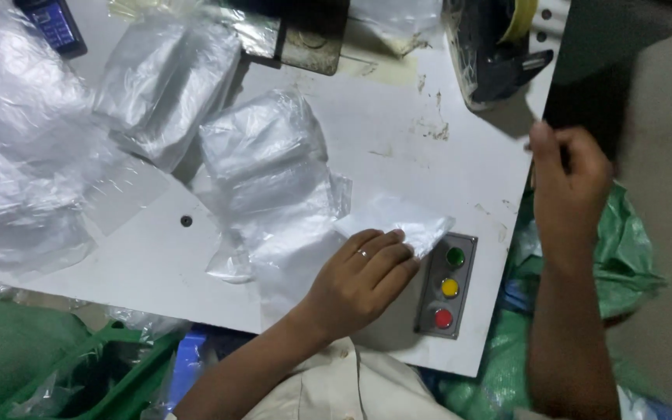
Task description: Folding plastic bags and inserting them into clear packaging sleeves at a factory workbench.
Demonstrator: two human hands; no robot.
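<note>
The left hand (363, 280), fingers together and flat, presses on a small white folded plastic packet (394, 222) lying on the white worktable (445, 148), just beside a grey panel with green, yellow and red round buttons (447, 285). The right hand (569, 183) hovers off the table's right edge, fingers curled; whether it pinches anything cannot be told. Clear plastic bags (266, 167) pile up further left.

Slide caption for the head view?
Left hand presses a clear plastic bag flat on the white table; right hand raised at its edge.
</note>
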